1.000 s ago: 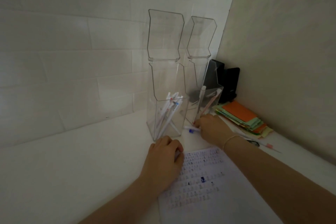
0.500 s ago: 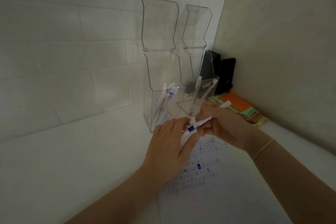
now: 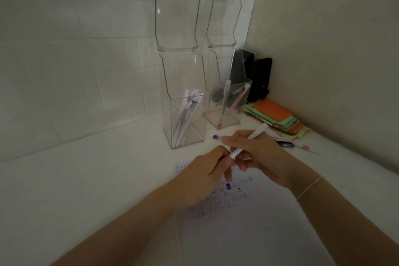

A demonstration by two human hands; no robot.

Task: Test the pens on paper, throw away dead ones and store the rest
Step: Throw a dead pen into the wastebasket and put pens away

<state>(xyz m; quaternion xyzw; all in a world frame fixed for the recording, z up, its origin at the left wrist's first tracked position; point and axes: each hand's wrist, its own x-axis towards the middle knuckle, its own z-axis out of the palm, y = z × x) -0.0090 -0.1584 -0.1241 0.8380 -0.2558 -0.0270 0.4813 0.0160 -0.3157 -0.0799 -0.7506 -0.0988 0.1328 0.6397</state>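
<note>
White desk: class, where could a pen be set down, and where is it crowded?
Free: the white desk left of the clear acrylic pen box and the marked paper sheet. Crowded: the right corner, with the second clear box, coloured paper stack and both hands.

Two holders of clear glossy plastic are seen at 12 o'clock; matt paper is seen at 6 o'clock.

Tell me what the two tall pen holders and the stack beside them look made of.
Pen holders: clear hard plastic, probably acrylic; glossy, pens visible through the walls. Stack: thin matte paper sheets, orange, green and yellow, with uneven edges.
</note>
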